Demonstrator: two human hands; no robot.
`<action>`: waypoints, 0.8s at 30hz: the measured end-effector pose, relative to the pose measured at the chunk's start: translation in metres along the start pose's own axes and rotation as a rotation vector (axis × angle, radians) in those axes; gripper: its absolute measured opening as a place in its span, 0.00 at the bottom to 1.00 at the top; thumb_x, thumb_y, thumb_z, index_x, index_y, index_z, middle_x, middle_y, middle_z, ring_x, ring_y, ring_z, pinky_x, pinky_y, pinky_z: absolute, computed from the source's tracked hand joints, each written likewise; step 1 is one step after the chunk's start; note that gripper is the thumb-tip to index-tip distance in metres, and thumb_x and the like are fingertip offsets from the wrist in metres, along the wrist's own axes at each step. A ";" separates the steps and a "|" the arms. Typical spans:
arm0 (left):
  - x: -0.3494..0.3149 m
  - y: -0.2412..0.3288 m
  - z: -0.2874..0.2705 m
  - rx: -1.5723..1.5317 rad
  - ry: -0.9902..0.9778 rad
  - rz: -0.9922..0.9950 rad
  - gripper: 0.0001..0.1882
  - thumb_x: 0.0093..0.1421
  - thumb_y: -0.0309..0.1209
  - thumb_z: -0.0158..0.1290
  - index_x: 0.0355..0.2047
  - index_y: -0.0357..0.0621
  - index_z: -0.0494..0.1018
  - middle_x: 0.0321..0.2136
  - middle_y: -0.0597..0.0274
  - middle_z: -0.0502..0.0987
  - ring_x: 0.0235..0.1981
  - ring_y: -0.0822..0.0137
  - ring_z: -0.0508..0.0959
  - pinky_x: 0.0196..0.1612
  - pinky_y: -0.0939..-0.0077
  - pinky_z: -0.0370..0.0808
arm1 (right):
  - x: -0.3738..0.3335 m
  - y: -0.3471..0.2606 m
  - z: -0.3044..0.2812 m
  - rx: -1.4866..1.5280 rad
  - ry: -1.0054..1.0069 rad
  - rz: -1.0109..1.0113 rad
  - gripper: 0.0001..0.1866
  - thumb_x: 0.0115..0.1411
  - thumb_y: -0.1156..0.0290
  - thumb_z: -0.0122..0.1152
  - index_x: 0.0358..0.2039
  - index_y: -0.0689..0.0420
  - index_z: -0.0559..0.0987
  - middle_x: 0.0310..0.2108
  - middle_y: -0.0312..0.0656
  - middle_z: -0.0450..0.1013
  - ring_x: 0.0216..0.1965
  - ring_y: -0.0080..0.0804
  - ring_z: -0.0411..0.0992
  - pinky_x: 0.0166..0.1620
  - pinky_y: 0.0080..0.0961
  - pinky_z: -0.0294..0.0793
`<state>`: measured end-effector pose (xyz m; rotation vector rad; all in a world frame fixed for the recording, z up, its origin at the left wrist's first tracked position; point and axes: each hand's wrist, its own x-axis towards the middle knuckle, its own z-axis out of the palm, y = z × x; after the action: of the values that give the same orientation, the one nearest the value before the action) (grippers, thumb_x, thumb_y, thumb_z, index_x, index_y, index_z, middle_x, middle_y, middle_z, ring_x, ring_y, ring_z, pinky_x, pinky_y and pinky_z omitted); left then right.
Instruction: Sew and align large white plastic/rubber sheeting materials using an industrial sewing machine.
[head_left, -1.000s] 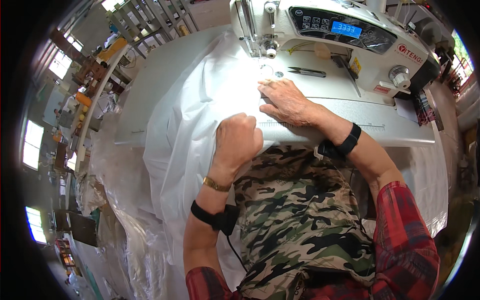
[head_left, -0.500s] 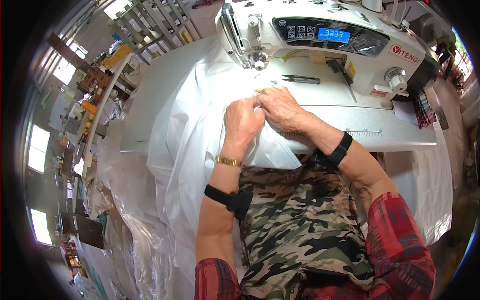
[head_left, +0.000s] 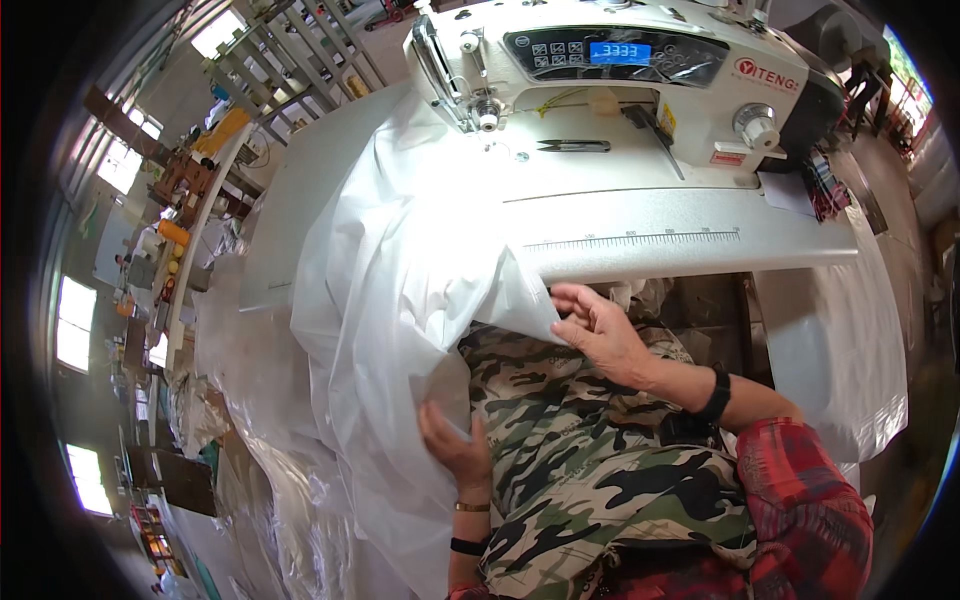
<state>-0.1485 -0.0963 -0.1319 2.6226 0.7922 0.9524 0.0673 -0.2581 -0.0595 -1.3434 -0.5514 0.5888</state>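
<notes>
A large sheet of thin white fabric (head_left: 350,290) drapes from under the sewing machine's needle area over the table's front edge and down to the left of my lap. My right hand (head_left: 612,345) has the fabric's right corner at its thumb and fingers, just below the table edge. Lower down, my left hand (head_left: 458,455) rests against the hanging fabric with thumb and fingers apart. The white sewing machine (head_left: 620,60) stands at the far side, its lit display on. Bright glare washes out the fabric near the needle.
Dark thread snips (head_left: 574,146) lie on the machine bed. A ruler scale (head_left: 640,237) runs along the table's front. More white sheeting (head_left: 840,350) hangs at the right, and clear plastic (head_left: 290,500) lies at the lower left. A cluttered bench (head_left: 200,200) stands at the far left.
Both hands were together on the fabric near the needle. They have come back toward me and apart, the left down to the hanging fabric, the right to its corner. The view has shifted slightly.
</notes>
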 end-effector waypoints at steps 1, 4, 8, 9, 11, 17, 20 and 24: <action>-0.009 -0.014 0.007 0.014 -0.017 -0.020 0.42 0.52 0.30 0.63 0.63 0.36 0.54 0.60 0.40 0.58 0.60 0.43 0.60 0.63 0.52 0.58 | -0.001 0.014 0.003 -0.007 0.008 0.026 0.27 0.62 0.66 0.58 0.55 0.73 0.65 0.39 0.44 0.74 0.32 0.19 0.66 0.38 0.20 0.70; -0.018 -0.049 0.019 0.115 0.145 -0.228 0.37 0.51 0.30 0.63 0.59 0.34 0.59 0.53 0.42 0.65 0.56 0.44 0.63 0.60 0.53 0.61 | 0.006 0.046 0.006 -0.110 0.006 0.018 0.21 0.61 0.63 0.58 0.44 0.71 0.73 0.32 0.41 0.76 0.29 0.21 0.68 0.35 0.23 0.70; -0.007 -0.069 0.018 0.259 0.104 -0.353 0.26 0.49 0.33 0.65 0.45 0.34 0.69 0.44 0.47 0.72 0.48 0.46 0.70 0.53 0.55 0.65 | 0.011 0.045 -0.004 -0.553 0.101 -0.018 0.23 0.61 0.54 0.55 0.27 0.65 0.79 0.21 0.43 0.76 0.23 0.29 0.73 0.32 0.30 0.71; -0.007 -0.069 0.016 0.207 0.197 -0.323 0.21 0.49 0.33 0.64 0.40 0.35 0.72 0.41 0.48 0.74 0.45 0.47 0.72 0.50 0.55 0.67 | 0.008 0.038 -0.009 -0.693 0.128 0.004 0.25 0.61 0.52 0.52 0.25 0.64 0.79 0.19 0.46 0.74 0.22 0.38 0.73 0.31 0.33 0.71; -0.015 -0.065 0.015 0.177 0.189 -0.306 0.18 0.49 0.32 0.63 0.38 0.35 0.73 0.39 0.48 0.75 0.43 0.47 0.73 0.49 0.54 0.67 | -0.007 0.026 -0.007 -0.536 -0.059 0.122 0.24 0.62 0.52 0.52 0.24 0.63 0.79 0.18 0.47 0.74 0.22 0.40 0.73 0.32 0.34 0.71; -0.033 -0.081 0.039 0.282 -0.127 -0.323 0.12 0.53 0.31 0.57 0.33 0.33 0.74 0.32 0.49 0.77 0.37 0.48 0.75 0.44 0.55 0.70 | 0.010 0.034 0.050 -0.346 -0.353 -0.162 0.21 0.64 0.63 0.53 0.52 0.65 0.73 0.40 0.49 0.76 0.42 0.33 0.74 0.46 0.27 0.74; -0.045 -0.102 0.027 0.143 -0.118 -0.388 0.12 0.57 0.31 0.52 0.35 0.33 0.73 0.32 0.50 0.76 0.37 0.49 0.75 0.43 0.57 0.71 | 0.042 0.054 0.069 -0.200 -0.264 -0.029 0.18 0.60 0.65 0.51 0.43 0.66 0.76 0.45 0.56 0.74 0.46 0.46 0.72 0.50 0.34 0.70; -0.076 -0.112 -0.071 0.012 -0.099 -0.254 0.12 0.60 0.24 0.49 0.43 0.33 0.72 0.39 0.47 0.75 0.44 0.49 0.76 0.49 0.58 0.72 | 0.062 0.074 0.078 -0.199 -0.455 -0.004 0.19 0.59 0.71 0.47 0.49 0.62 0.75 0.42 0.47 0.74 0.42 0.35 0.72 0.45 0.29 0.73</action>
<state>-0.2892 -0.0440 -0.1622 2.4790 1.0763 0.7441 0.0553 -0.1498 -0.1198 -1.3983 -1.0024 0.8620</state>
